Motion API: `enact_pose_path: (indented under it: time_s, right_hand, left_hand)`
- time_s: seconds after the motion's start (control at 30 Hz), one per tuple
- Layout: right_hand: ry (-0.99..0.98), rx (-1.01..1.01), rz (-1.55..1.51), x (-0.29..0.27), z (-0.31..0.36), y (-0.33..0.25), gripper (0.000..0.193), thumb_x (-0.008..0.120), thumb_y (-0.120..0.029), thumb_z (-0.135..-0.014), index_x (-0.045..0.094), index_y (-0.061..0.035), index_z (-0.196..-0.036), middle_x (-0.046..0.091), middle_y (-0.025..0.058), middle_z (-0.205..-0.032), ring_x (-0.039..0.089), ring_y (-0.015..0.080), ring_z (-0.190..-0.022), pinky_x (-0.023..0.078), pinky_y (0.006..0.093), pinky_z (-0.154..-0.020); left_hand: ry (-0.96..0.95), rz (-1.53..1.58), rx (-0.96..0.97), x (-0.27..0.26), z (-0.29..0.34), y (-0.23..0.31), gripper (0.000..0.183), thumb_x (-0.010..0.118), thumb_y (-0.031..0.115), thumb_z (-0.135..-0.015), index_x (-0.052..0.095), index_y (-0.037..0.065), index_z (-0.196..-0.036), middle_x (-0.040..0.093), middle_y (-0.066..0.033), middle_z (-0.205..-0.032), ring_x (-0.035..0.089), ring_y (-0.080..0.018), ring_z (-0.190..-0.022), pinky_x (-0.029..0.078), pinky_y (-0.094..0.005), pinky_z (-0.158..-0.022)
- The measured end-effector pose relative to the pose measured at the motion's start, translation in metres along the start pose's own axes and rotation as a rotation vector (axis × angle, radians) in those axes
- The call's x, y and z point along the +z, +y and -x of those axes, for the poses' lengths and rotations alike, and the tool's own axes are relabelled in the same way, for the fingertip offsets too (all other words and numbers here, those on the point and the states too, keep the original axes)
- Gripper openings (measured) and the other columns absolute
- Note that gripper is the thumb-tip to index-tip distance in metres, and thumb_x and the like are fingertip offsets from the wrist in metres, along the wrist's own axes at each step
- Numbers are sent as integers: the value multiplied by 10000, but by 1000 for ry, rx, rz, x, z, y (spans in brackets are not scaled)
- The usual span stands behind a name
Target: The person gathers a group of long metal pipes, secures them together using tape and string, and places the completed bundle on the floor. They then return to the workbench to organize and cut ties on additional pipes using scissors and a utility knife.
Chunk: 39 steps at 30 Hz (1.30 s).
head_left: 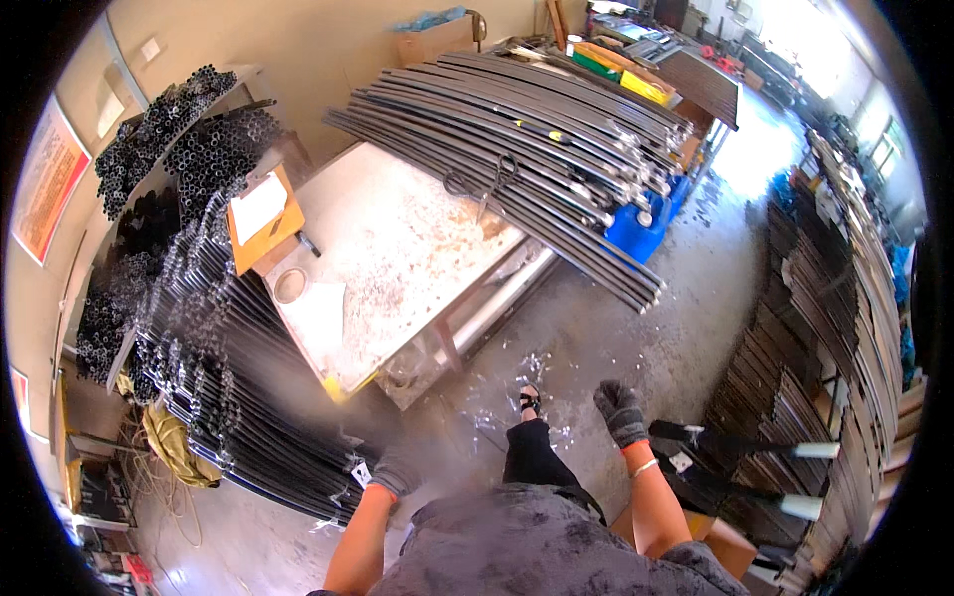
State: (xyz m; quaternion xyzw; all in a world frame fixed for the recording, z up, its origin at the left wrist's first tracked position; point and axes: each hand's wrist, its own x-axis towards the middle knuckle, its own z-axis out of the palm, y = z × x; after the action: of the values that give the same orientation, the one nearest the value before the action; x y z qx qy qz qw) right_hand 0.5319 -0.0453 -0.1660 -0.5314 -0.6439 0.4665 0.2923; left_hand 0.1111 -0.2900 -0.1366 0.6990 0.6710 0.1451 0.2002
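Note:
My left hand (pixel 399 471), in a grey work glove, hangs low beside the ends of a stack of dark metal tubes (pixel 288 462). Haze blurs its fingers, so I cannot make out their pose or whether they touch anything. A white tag (pixel 361 473) shows right by that hand. Out to the right, my right hand (pixel 620 412) wears a dark grey glove. Its fingers are loosely stretched forward, with nothing visible in them. Near it lie black-wrapped bars with pale ends (pixel 815 450).
Ahead stands a worn white table (pixel 388 228) with scissors (pixel 505 171), a clipboard (pixel 266 214), a tape roll (pixel 290 285) and a marker (pixel 309 243). Long metal tubes (pixel 477 129) overhang its far side above a blue container (pixel 636 230). More tubes (pixel 795 328) line the right. Scraps litter the floor (pixel 586 343).

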Motion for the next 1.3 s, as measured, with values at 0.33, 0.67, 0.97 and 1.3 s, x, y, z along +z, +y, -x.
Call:
enact_pose_path:
  time_s: [0.33,0.67,0.97,1.3]
  right_hand:
    - [62,-288,1000,-62,-192,-182,1133,815,-488,-536,267,-23,-1412,364,240,-1380,354,409,-1273,279,493,-1064]
    - [-208,-138,1085,-27,-244,-199,1070,803,-442,-583,269,-5,-1400,431,224,-1329,464,351,-1186,361,479,-992]
    - [-331,-124,876,-21,-245,-196,699,657,-169,-689,397,-7,-1317,569,215,-1139,577,358,-1006,468,442,-847]
    - [-415,-136,839,-6,-238,-210,677,654,-179,-678,420,8,-1285,570,249,-1119,583,399,-974,472,457,-854]
  left_hand:
    - [9,-92,-230,-123,-250,89,572,647,337,-817,473,65,-1290,553,-185,-1232,507,-351,-1159,398,-406,-995]
    - [232,-301,-236,-139,-442,30,703,611,223,-801,299,92,-1417,377,-181,-1413,354,-332,-1304,300,-425,-1072]
    - [331,-490,-105,-145,-475,17,274,517,155,-820,598,105,-1077,570,-105,-1108,531,-300,-1052,390,-495,-916]
    - [497,-332,-310,-136,-392,5,286,614,167,-730,606,146,-1016,580,-122,-1090,540,-289,-1045,361,-550,-942]
